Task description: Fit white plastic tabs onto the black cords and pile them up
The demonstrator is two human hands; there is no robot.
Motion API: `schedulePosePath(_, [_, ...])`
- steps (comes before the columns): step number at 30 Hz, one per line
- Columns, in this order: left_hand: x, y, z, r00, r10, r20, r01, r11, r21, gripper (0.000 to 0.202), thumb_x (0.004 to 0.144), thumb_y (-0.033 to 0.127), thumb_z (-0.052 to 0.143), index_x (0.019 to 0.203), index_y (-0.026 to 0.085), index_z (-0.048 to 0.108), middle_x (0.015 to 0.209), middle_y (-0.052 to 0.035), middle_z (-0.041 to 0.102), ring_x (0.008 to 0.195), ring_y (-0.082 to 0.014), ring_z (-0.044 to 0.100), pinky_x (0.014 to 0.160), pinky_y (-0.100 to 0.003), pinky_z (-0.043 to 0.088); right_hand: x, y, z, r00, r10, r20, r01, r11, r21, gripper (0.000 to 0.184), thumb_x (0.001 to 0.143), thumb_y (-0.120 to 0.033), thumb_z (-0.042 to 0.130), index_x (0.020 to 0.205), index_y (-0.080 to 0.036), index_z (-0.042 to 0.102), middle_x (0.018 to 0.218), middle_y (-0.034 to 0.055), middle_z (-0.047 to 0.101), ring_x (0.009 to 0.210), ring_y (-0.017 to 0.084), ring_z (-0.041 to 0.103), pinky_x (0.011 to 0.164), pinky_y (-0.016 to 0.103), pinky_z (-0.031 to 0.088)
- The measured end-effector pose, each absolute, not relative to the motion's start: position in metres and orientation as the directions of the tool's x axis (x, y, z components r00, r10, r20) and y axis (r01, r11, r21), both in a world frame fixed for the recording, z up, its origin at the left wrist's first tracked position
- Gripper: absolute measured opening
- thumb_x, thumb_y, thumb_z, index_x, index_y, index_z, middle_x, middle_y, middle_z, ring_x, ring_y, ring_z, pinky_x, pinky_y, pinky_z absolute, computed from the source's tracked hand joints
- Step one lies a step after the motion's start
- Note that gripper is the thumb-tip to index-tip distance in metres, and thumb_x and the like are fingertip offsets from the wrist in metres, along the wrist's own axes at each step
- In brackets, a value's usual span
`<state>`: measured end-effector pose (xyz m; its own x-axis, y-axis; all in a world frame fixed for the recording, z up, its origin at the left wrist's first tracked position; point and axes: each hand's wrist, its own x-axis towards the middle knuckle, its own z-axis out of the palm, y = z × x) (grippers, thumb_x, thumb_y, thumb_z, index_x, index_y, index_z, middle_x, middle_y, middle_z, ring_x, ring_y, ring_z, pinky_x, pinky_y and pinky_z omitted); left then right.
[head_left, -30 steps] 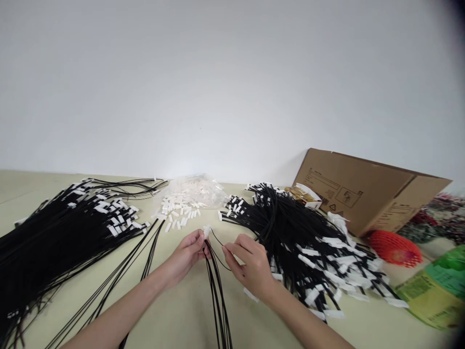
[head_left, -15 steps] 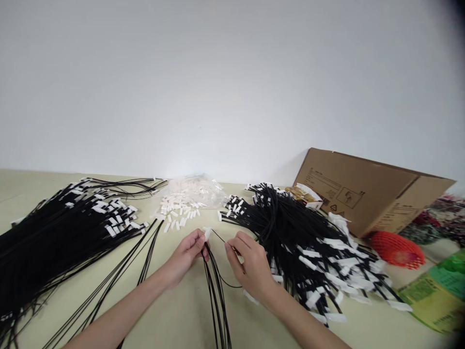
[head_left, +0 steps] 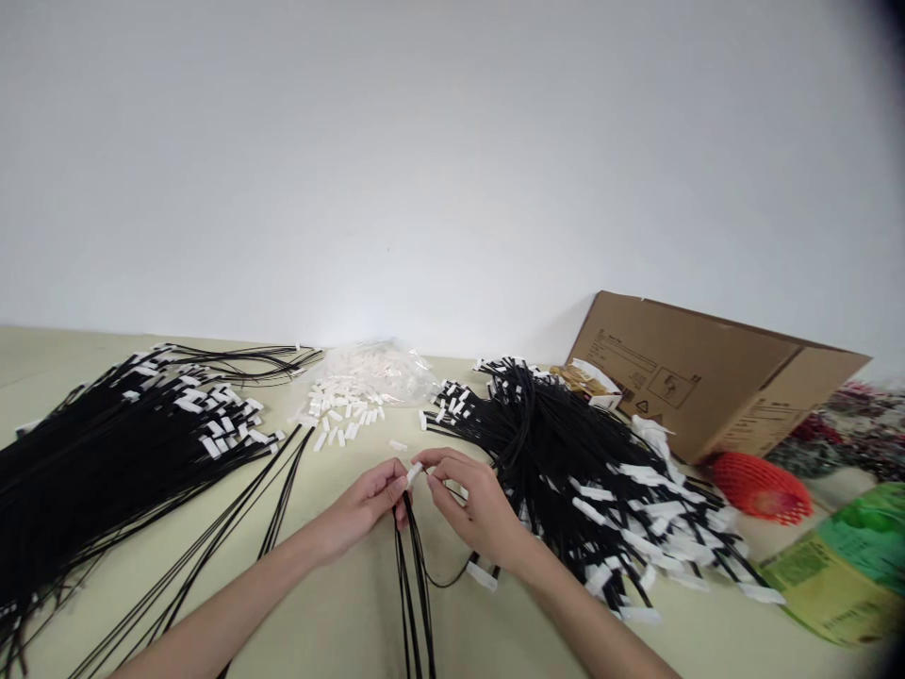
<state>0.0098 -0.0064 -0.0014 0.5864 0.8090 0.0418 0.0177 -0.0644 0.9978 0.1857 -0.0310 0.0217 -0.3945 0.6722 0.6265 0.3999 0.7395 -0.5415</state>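
Note:
My left hand is closed, pinching a small white connector housing between thumb and fingers. Several black wires hang down from beneath that hand toward the table's near edge. Against the housing's right side, my right hand has its fingertips pinched on a thin black wire; the wire's tip is hidden by the fingers. This wire loops below the right hand, close to a white tag. One loose white housing lies on the table just beyond my hands.
Behind my hands, a clear plastic bag spills white housings. Large bundles of black wires lie left, and more tagged wires right. Farther right are a cardboard box, a red foam net and a green-yellow package.
My right hand has moved left and up, bringing its fingertips from beside the left hand to the white housing. The view has shifted slightly.

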Motion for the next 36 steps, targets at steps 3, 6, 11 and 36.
schedulePosePath(3, [0.011, -0.006, -0.002, 0.583, 0.811, 0.04, -0.006, -0.045, 0.999, 0.029, 0.082, 0.045, 0.045, 0.073, 0.018, 0.045, 0.059, 0.0034, 0.049, 0.06, -0.0126, 0.048, 0.062, -0.026, 0.036, 0.185, -0.03, 0.022, -0.41, 0.662, 0.627, 0.389, 0.749, -0.537, 0.015, 0.083, -0.01, 0.041, 0.073, -0.017, 0.051, 0.096, 0.0078, 0.06, 0.088, 0.013, 0.058, 0.078, 0.025, 0.046])
schedulePosePath(6, [0.011, -0.005, -0.005, 0.558, 0.829, 0.04, -0.051, -0.015, 0.999, 0.029, 0.082, 0.044, 0.046, 0.071, 0.017, 0.046, 0.06, 0.0029, 0.049, 0.06, -0.0122, 0.048, 0.063, -0.026, 0.036, 0.186, -0.028, 0.018, -0.38, 0.663, 0.646, 0.458, 0.741, -0.491, 0.016, 0.085, -0.011, 0.041, 0.078, -0.017, 0.054, 0.098, 0.0079, 0.06, 0.09, 0.014, 0.057, 0.08, 0.026, 0.047])
schedulePosePath(11, [0.012, -0.002, -0.008, 0.515, 0.857, 0.036, -0.19, 0.074, 0.979, 0.028, 0.081, 0.042, 0.05, 0.069, 0.016, 0.047, 0.059, 0.0027, 0.047, 0.057, -0.0112, 0.046, 0.059, -0.025, 0.035, 0.188, -0.028, 0.012, -0.361, 0.494, 0.791, 0.65, 0.741, -0.166, 0.025, 0.083, -0.01, 0.046, 0.105, -0.018, 0.055, 0.108, 0.0097, 0.055, 0.107, 0.02, 0.047, 0.09, 0.038, 0.043])
schedulePosePath(36, [0.013, -0.009, -0.003, 0.597, 0.802, -0.019, -0.201, 0.173, 0.964, 0.028, 0.079, 0.042, 0.053, 0.069, 0.016, 0.049, 0.056, 0.0029, 0.046, 0.057, -0.0113, 0.045, 0.06, -0.026, 0.035, 0.188, -0.03, 0.018, -0.742, 0.125, 0.658, 0.485, 0.778, 0.4, 0.017, 0.087, -0.01, 0.044, 0.088, -0.013, 0.061, 0.088, 0.0033, 0.064, 0.09, 0.015, 0.053, 0.081, 0.028, 0.046])
